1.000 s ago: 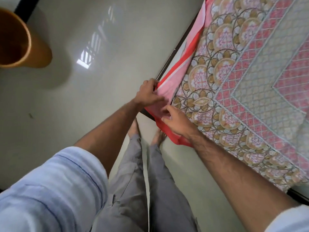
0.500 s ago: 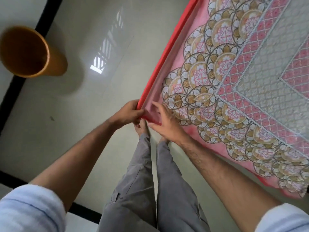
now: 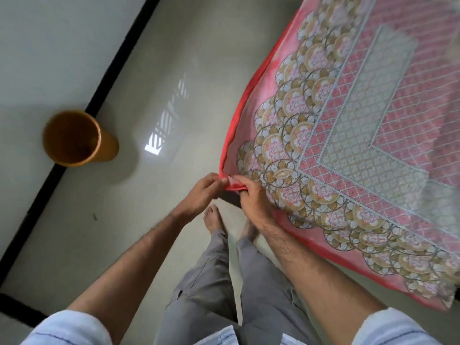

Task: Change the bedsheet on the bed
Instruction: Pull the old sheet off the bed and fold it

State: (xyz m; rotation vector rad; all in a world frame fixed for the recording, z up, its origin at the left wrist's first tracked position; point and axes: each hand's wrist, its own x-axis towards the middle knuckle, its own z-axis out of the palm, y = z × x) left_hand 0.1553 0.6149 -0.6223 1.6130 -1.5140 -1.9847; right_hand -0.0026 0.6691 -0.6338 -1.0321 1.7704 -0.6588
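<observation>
Head view: one patterned pink bedsheet [image 3: 348, 145], spread to the right, its red-edged corner lifted at centre. Two hands there: left hand [image 3: 202, 192] pinching the corner, right hand [image 3: 251, 197] curled around the same corner just beside it. One orange bin [image 3: 74, 139] on the floor, well apart. Two bare feet below.

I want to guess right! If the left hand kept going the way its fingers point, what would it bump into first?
Probably the bedsheet: the left hand already pinches its red corner beside the right hand, fingers pointing up-right into the cloth. Depth is unclear.
</observation>
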